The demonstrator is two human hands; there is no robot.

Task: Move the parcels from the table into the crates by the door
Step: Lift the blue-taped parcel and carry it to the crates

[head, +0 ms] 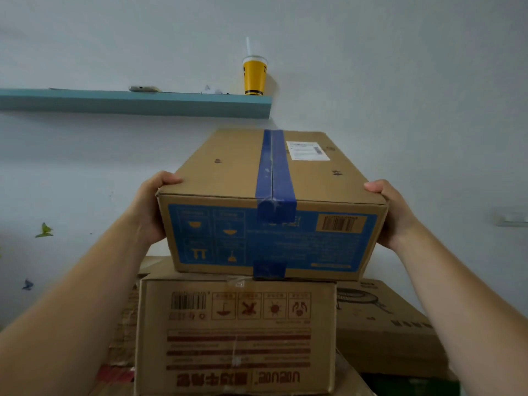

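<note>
A brown cardboard parcel with blue tape and a blue printed panel (271,195) sits on top of a stack of cartons, in the middle of the head view. My left hand (151,207) grips its near left corner, thumb curled over the top edge. My right hand (394,212) grips the near right corner the same way. Under it stands a carton with red print and a barcode (237,335). No table or crates show in view.
More cartons lie to the right (385,324) and left (125,338) of the stack. A light blue wall shelf (137,102) hangs above and left, carrying a yellow cup with a straw (254,75). A white wall stands behind.
</note>
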